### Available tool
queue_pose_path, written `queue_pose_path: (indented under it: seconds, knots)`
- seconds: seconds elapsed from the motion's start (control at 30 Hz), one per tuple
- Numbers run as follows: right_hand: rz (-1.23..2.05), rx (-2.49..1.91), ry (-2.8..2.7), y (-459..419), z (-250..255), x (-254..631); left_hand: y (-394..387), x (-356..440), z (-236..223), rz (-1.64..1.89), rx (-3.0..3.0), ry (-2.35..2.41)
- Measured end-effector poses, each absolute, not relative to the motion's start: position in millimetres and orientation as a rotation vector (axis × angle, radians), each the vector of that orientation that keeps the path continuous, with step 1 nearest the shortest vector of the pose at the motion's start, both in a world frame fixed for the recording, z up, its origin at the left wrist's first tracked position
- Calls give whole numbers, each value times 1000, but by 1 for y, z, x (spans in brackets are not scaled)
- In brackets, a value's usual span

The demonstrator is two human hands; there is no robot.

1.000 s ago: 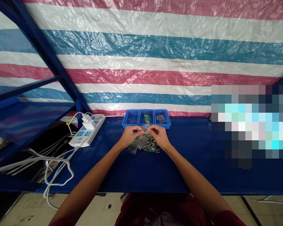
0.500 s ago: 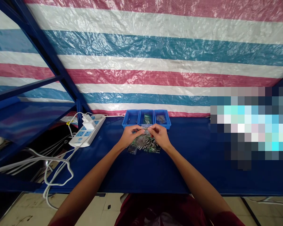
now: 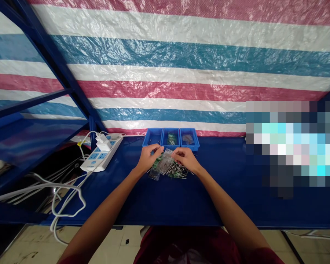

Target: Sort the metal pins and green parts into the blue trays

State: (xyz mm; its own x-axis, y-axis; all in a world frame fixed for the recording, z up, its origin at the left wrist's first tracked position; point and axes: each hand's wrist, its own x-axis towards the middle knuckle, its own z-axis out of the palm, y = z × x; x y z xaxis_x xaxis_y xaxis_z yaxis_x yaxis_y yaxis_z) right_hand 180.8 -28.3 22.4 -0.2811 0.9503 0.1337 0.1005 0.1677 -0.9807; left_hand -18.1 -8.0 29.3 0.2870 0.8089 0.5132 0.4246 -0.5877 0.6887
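Observation:
My right hand point(image 3: 186, 158) pinches the edge of a small clear plastic bag point(image 3: 168, 154) between thumb and fingers. To the left of that bag, my left hand point(image 3: 150, 157) has its thumb and forefinger pressed together; I cannot make out anything between them. Below the hands lies a pile on the table: thin metal rods point(image 3: 178, 169), clear bags and green circuit boards, some partly covered by my hands. Another clear bag point(image 3: 154, 173) lies at the pile's front left.
Behind the pile stand three joined blue bins point(image 3: 171, 148), holding a few rods, green boards and clear bags. A white power strip point(image 3: 103, 156) with a plugged-in adapter lies left, its white cables point(image 3: 81, 198) looping over the blue table point(image 3: 167, 209). The right side is pixelated.
My hands have moved apart. The left has let go of the clear bag and shifted slightly left, while the right keeps hold of the bag, which now hangs lower.

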Motion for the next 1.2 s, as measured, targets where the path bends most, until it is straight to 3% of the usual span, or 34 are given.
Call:
queue_pose_path:
  seconds: [0.13, 0.37, 0.7, 0.9, 1.2]
  knots:
    - [1441, -1036, -1493, -20, 23, 192, -3, -19, 26, 1307, 2090, 1184]
    - [1279, -1175, -869, -9, 19, 204, 0, -21, 24, 1266, 2158, 1188]
    - [545, -1862, -1690, -8, 27, 233, 13, -39, 24, 636, 2548, 1083]
    - [418, -2202, -1998, -11, 32, 252, 7, -41, 28, 309, 2594, 966]
    - [471, -2360, -2002, -10, 29, 251, -3, -20, 17, 827, 2704, 954]
